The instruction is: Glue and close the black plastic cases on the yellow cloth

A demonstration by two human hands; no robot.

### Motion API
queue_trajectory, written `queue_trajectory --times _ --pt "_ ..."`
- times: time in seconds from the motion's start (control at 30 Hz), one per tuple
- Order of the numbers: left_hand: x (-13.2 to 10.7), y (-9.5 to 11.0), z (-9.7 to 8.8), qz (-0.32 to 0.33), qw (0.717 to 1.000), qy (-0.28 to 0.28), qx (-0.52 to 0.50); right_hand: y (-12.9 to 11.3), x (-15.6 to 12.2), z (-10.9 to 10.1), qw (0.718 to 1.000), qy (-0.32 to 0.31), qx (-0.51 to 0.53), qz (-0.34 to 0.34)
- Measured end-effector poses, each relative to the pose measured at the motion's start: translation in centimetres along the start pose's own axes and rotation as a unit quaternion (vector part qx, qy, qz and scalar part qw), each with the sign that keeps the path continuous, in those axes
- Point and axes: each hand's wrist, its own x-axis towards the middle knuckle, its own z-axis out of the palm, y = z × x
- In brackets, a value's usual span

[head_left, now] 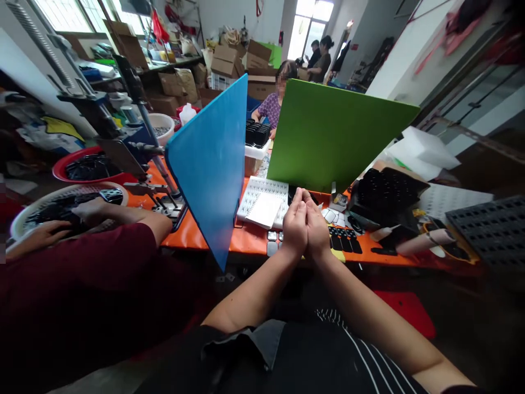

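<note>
My left hand (294,227) and my right hand (318,227) are pressed palm to palm above the front of the orange-covered table. Their fingers stretch forward, tips together, and no object shows in them; the space between the palms is hidden. Just left of them, a blank white spiral notebook (264,209) lies on a white sheet with rows of small pockets (268,187). Small metal-framed pieces (272,247) sit at the table edge beside my left wrist. To the right of my right hand are black plates with pale dots (346,241) and a pile of white pieces (334,217).
A blue panel (213,158) and a green panel (336,131) stand upright on the table. At left, a co-worker's hands (88,210) reach into a basket (117,189) of black parts, near a metal press stand (158,169). Black parts fill a box (385,191) at right.
</note>
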Motion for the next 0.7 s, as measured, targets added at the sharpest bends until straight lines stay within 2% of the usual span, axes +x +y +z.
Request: queue_trajectory --times 0.1,0.2,0.37,0.5,0.6,0.7 --pt "1.5 -1.7 0.7 0.070 0.997 0.006 0.033 0.9 1.9 -1.1 0.999 -0.017 0.012 -0.027" --pt "3.1 -4.3 2.6 0.089 0.995 0.002 0.039 1.5 4.2 -3.5 0.999 -0.028 0.011 -0.031" --pt "6.8 -10.5 8.5 0.090 0.995 0.001 0.049 3.0 9.7 -10.8 0.999 -0.041 0.008 -0.013" --pt "9.3 -16.5 12.6 0.074 0.995 0.012 0.069 6.1 13.8 -17.3 0.998 -0.062 -0.011 -0.006" --pt "9.5 -21.8 13.5 0.059 0.994 0.034 0.083 9.9 14.7 -21.2 0.996 -0.083 -0.019 0.041" --pt "8.5 -26.9 12.6 0.058 0.992 0.071 0.091 14.1 13.9 -23.8 0.991 -0.103 0.004 0.086"
